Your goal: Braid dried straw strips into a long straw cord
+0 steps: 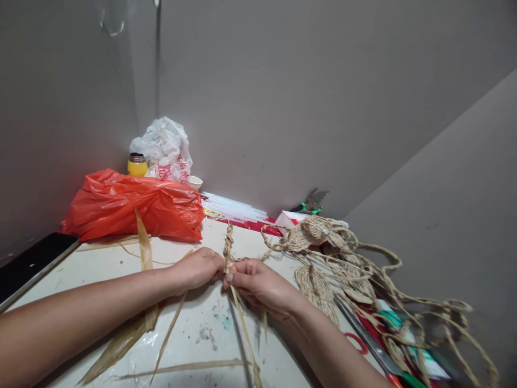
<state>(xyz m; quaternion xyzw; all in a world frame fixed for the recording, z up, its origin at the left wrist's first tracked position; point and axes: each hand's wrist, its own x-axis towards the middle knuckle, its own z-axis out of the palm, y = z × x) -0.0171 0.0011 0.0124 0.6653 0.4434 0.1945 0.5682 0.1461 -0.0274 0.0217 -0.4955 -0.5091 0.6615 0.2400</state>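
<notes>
- Grey walls (307,108) are seen all round the far side from 9 to 3 o'clock, as read from the braided strand (228,242).
- The white table (286,358) is marked by stains and is littered on nearly every side.
- From 2 to 4 o'clock, the space is taken up by a tangled heap of twisted cord (315,285); a thin end is strayed close to the strand.
- A red plastic bag (133,202) is set at 10 o'clock, bulging.
- Dry leaf strips (121,345) are scattered from 6 to 10 o'clock; some are crossed by the left forearm.
- A dark, phone-like device (32,269) is laid at 9 o'clock.
- A crumpled white bag (163,143) is placed at 11 o'clock; red characters are printed on it, too creased to be read.
- The left hand (202,267) is held at 8 o'clock, its fingers curled and clamped on the strand's lower part.
- The right hand (258,283) is held at 5 o'clock, its thumb and fingers pinched together there too.
- White tubes (234,206) are bundled at 12 o'clock.
- A long blade (365,334) is partly covered at 4 o'clock.
- Green-handled pliers (313,205) are leaned at 2 o'clock.
- A yellow jar (137,167) is partly hidden by the bags, between 10 and 11.
- A white cup (194,182) is tucked at 11.
</notes>
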